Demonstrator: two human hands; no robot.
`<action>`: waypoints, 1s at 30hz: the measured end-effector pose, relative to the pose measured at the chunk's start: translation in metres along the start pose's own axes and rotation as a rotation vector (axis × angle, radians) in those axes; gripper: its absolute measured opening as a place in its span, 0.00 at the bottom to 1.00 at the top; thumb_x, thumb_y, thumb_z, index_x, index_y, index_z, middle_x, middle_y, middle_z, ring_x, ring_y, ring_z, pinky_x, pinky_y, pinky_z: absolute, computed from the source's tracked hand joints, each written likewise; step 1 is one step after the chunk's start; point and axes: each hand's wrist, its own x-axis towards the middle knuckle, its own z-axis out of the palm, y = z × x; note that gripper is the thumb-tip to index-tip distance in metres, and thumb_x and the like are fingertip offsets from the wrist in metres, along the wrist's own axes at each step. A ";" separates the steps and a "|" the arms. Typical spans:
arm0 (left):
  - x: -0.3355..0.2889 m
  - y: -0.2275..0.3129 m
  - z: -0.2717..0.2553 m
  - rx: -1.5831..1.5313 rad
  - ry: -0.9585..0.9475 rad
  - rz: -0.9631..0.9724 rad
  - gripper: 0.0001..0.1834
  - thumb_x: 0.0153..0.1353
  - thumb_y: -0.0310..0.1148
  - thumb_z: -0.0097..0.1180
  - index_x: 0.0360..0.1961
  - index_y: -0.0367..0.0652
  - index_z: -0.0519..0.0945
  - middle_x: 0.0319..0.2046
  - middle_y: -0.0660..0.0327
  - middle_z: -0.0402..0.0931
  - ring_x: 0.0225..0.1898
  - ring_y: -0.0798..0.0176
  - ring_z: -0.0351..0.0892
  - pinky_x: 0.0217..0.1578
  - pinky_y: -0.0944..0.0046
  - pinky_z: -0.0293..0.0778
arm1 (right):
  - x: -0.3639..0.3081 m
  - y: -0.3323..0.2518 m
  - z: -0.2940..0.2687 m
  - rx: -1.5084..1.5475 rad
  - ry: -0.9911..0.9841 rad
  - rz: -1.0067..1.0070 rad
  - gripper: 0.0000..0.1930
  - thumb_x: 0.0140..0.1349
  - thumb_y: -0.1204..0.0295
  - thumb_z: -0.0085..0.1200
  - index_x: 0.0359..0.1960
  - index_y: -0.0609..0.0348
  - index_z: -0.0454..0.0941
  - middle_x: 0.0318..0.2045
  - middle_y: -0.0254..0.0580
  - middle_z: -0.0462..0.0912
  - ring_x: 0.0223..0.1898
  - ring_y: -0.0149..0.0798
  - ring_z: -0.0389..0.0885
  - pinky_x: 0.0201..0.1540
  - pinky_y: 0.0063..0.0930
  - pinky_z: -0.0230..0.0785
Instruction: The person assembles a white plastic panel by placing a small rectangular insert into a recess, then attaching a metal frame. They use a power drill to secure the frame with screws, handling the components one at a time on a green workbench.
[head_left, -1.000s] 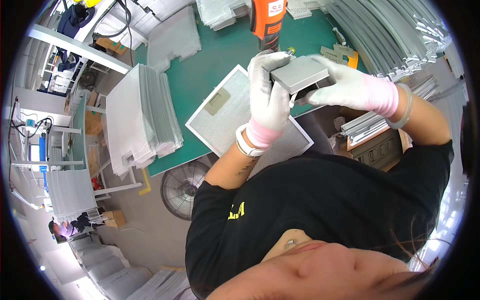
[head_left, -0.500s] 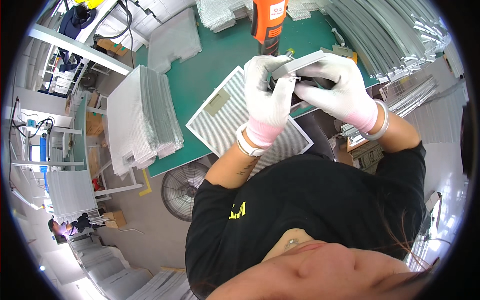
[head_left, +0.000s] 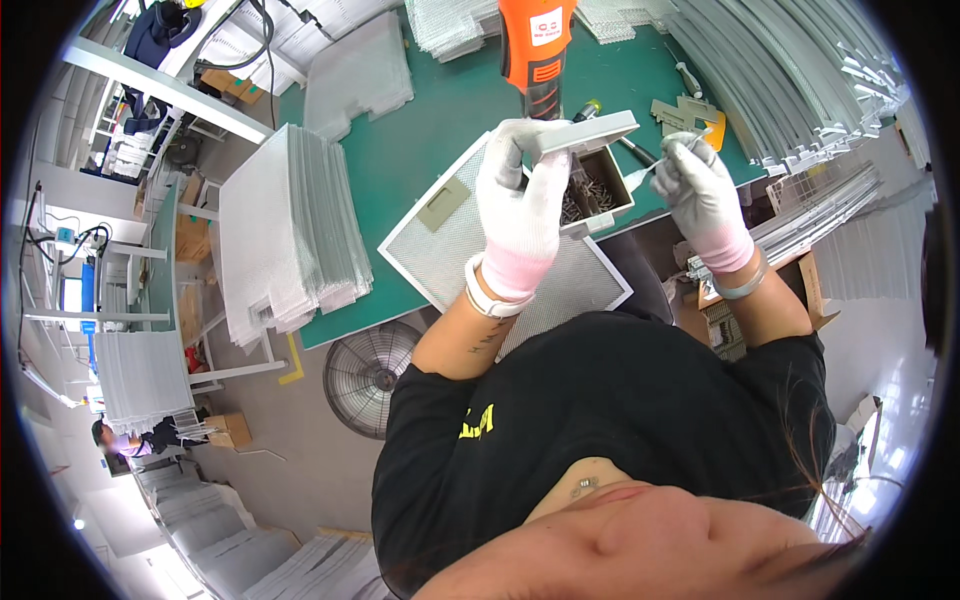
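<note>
Both my hands wear white gloves with pink cuffs. My left hand is closed around a short, flat grey bar, holding it above an open box of small metal fasteners. My right hand is raised to the right of the box, apart from it. Its fingertips are pinched together, and whatever they hold is too small to make out. An orange-and-black power tool hangs just beyond my left hand. Under the box lies a framed mesh panel with a small khaki plate on it.
Stacked mesh sheets stand on the left of the green table, with further sheets behind. Long grey profiles fill the far right. Khaki plates and a handled tool lie nearby. A floor fan stands below the table edge.
My hands have come apart; the right has drawn away to the right with pinched fingertips. The left still holds the grey bar, and the box of fasteners now shows.
</note>
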 end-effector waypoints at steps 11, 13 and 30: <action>0.000 -0.001 -0.002 0.008 -0.018 0.026 0.07 0.65 0.21 0.56 0.44 0.35 0.80 0.37 0.62 0.74 0.37 0.72 0.72 0.42 0.69 0.71 | 0.001 -0.059 0.024 -0.920 -0.021 -0.822 0.18 0.61 0.74 0.57 0.54 0.56 0.80 0.54 0.50 0.78 0.57 0.46 0.76 0.62 0.44 0.69; 0.000 -0.007 0.000 0.043 -0.013 0.062 0.07 0.64 0.21 0.57 0.43 0.36 0.80 0.37 0.61 0.75 0.38 0.69 0.73 0.43 0.67 0.71 | -0.009 -0.078 0.057 -1.395 -0.317 -1.032 0.21 0.49 0.66 0.67 0.47 0.55 0.84 0.59 0.55 0.77 0.63 0.60 0.72 0.68 0.55 0.62; -0.004 -0.018 0.005 0.284 0.055 0.258 0.12 0.55 0.24 0.64 0.42 0.40 0.81 0.40 0.59 0.79 0.45 0.54 0.75 0.52 0.56 0.68 | -0.016 -0.026 0.084 -1.329 -0.186 -0.759 0.25 0.42 0.63 0.74 0.45 0.57 0.85 0.65 0.58 0.74 0.72 0.65 0.63 0.73 0.57 0.54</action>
